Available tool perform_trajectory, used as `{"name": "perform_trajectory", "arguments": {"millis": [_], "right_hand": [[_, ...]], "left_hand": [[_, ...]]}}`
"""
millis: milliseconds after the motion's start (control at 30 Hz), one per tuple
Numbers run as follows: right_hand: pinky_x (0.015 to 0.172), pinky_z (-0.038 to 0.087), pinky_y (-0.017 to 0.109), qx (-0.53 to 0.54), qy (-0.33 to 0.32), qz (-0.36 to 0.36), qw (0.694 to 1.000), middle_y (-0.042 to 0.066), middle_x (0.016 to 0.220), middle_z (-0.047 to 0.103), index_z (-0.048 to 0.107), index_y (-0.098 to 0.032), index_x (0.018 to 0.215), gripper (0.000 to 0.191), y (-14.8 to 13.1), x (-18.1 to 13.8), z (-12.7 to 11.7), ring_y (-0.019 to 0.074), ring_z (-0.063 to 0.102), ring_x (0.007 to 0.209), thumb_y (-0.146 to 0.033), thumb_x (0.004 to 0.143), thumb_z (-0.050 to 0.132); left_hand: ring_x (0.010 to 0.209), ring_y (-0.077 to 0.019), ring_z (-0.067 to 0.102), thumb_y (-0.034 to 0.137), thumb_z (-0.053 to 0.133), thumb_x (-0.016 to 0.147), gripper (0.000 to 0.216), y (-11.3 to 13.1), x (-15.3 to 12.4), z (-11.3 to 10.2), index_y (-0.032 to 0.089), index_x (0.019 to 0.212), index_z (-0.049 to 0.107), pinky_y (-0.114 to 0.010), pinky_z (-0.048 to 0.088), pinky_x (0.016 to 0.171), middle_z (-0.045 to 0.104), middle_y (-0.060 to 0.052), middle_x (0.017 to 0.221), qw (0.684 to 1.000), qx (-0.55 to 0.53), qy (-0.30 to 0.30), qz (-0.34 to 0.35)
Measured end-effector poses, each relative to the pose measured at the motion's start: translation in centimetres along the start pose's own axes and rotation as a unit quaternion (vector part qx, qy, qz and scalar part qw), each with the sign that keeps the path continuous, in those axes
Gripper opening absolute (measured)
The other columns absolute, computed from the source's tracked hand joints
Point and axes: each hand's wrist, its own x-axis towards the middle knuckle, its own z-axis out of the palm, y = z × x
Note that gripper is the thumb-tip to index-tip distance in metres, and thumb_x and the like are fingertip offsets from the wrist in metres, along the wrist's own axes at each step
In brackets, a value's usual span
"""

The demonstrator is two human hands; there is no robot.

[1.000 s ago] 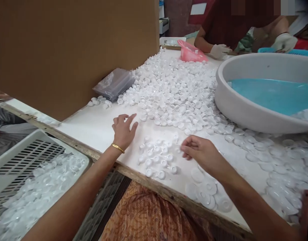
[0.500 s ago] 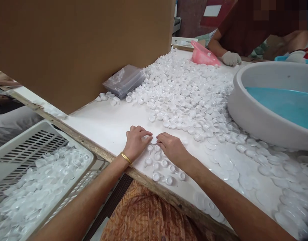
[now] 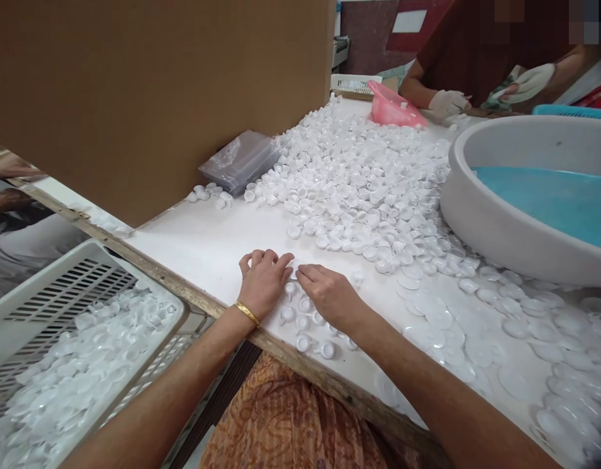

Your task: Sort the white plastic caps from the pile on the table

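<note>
Table, white-topped [image 3: 197,241], with worn wooden edge; clock positions read from the pair of hands at its near side, twelve pointing to the far side. Left hand [image 3: 262,281], gold bangle at wrist: fingers curled, thumb and forefinger drawn close. Right hand [image 3: 330,293]: fingers bunched to a narrow pinch, tips just beside those of the left. Small white piece [image 3: 294,273] at the meeting fingertips, mostly hidden; which hand has hold of it, if either, cannot be told. White plastic cup-shaped pieces [image 3: 303,323], a loose cluster, on the table at six o'clock, close to the edge, partly under the right hand. Heap of similar white pieces [image 3: 359,176], at one o'clock. Flat translucent discs [image 3: 437,319], scattered, at four. Grey basin [image 3: 476,215], blue inside, at two to three. Pink plastic bowl [image 3: 395,114], tilted, at one, beyond the heap; near it, a co-worker's gloved hand [image 3: 447,103]. Film-wrapped packet [image 3: 242,159], at eleven, against a brown board [image 3: 158,98]. White slatted basket [image 3: 70,267], filled with white pieces, at eight, beside the table.
</note>
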Motion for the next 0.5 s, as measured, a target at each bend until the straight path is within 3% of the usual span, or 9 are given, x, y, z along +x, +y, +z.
{"name": "perform_trajectory", "arguments": {"millis": [200,333,500], "right_hand": [[0.084,0.048,0.032,-0.056,0.019,-0.031,0.998,0.014,0.109,0.060,0.060,-0.010,0.102,0.028,-0.5,-0.2,0.2,0.0229,0.052,0.103,-0.004,0.085,0.039],[0.084,0.049,0.032,-0.052,0.027,-0.025,0.998,0.015,0.110,0.060,0.059,-0.008,0.108,0.030,-0.6,0.0,0.2,0.0228,0.053,0.103,-0.004,0.084,0.041],[0.084,0.051,0.032,-0.047,0.084,-0.002,0.995,0.017,0.116,0.059,0.057,-0.004,0.114,0.034,-0.6,-1.2,-1.0,0.0228,0.056,0.101,-0.003,0.082,0.045]], "left_hand": [[0.101,-0.0257,0.042,0.035,0.035,0.089,0.035,0.0,0.0,-0.5,0.033,0.121,0.051,-0.050,0.025,0.095,0.051,-0.008,0.106,1.000,0.021,-0.004,0.000],[0.100,-0.0256,0.041,0.036,0.027,0.091,0.040,0.7,2.8,-1.1,0.032,0.126,0.047,-0.043,0.036,0.084,0.048,-0.010,0.109,0.997,-0.057,0.033,-0.040],[0.107,-0.0249,0.038,0.036,0.029,0.091,0.040,2.7,6.9,-0.2,0.033,0.128,0.045,-0.041,0.034,0.089,0.045,-0.009,0.117,0.995,-0.065,0.070,-0.017]]}}
